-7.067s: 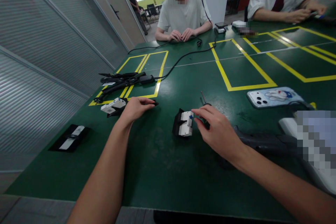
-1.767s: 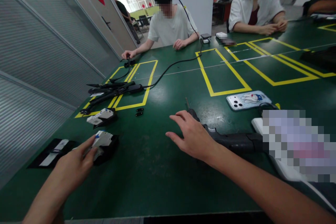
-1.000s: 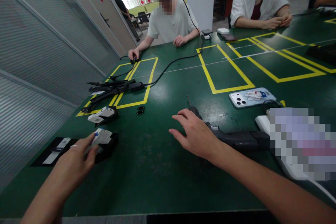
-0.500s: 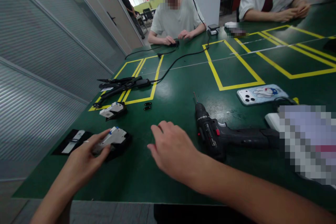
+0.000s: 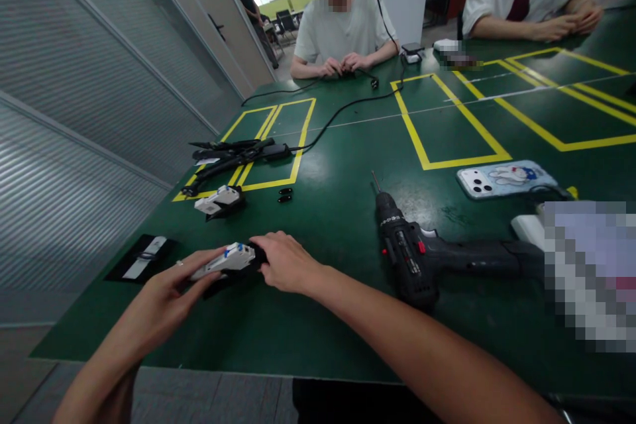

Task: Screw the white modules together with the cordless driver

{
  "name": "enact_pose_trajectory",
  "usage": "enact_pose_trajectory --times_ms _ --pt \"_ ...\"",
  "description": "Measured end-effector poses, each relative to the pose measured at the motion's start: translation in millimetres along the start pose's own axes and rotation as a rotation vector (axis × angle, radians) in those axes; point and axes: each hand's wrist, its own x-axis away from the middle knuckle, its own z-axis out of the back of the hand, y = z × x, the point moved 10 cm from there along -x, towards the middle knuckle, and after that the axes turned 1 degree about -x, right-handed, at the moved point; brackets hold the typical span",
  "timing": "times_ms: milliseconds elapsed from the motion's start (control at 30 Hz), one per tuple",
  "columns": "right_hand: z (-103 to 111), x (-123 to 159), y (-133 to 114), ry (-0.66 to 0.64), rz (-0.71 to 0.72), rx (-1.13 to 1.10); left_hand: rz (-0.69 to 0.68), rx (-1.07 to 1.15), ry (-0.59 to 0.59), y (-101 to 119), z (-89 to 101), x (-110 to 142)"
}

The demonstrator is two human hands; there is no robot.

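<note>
My left hand (image 5: pixel 166 295) is closed around a white block-shaped device (image 5: pixel 239 256) with blue bits on top and a black part beneath and at its far end. The fingers of my right hand (image 5: pixel 288 264) are closed on the black end of this same device, on its right side. A similar white-and-black device (image 5: pixel 221 200) lies just beyond. To the left of my left hand is a flat black piece with a white strip (image 5: pixel 145 257). Two small black oval pieces (image 5: pixel 285 195) rest farther up the table.
A black power drill (image 5: pixel 410 252) lies right of my hands, its bit pointing away. Past it are a phone in a patterned case (image 5: pixel 507 179) and a blurred pale object (image 5: pixel 591 271). Folded black stands (image 5: pixel 238 162) with a cable lie ahead. Two people sit across the green table (image 5: pixel 342 338).
My right hand has moved left and taken hold of the black end of the device in my left hand. The view has shifted slightly. The person opposite has brought both hands together.
</note>
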Motion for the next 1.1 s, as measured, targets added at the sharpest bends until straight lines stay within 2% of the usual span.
enact_pose_trajectory --times_ms 133,300,400,567,667,733,833,933,1100 --pt "-3 -1 -1 -0.008 0.001 0.004 -0.008 -0.006 -0.025 -2 -1.6 3" --pt "-7 -2 1 0.025 0.011 0.028 -0.121 -0.01 -0.006 15 -9.8 3" --pt "-6 -1 0 0.048 0.009 0.057 -0.127 -0.021 -0.025 18 -12.6 3" --pt "9 3 -4 0.133 0.019 0.151 -0.026 -0.11 -0.066 12 -12.7 2" --pt "31 1 7 0.277 -0.09 0.263 0.063 -0.251 0.053 19 -7.8 -1" --pt "43 -5 19 0.357 -0.179 0.342 0.168 -0.352 0.12 26 -7.5 0" --pt "50 -23 32 0.406 -0.209 0.442 0.266 -0.423 0.184 38 -8.4 1" --pt "48 -44 42 0.409 -0.169 0.515 0.256 -0.3 0.209 41 -7.6 -1" --pt "42 -59 57 0.397 -0.182 0.559 0.347 0.081 0.24 5 4.9 -7"
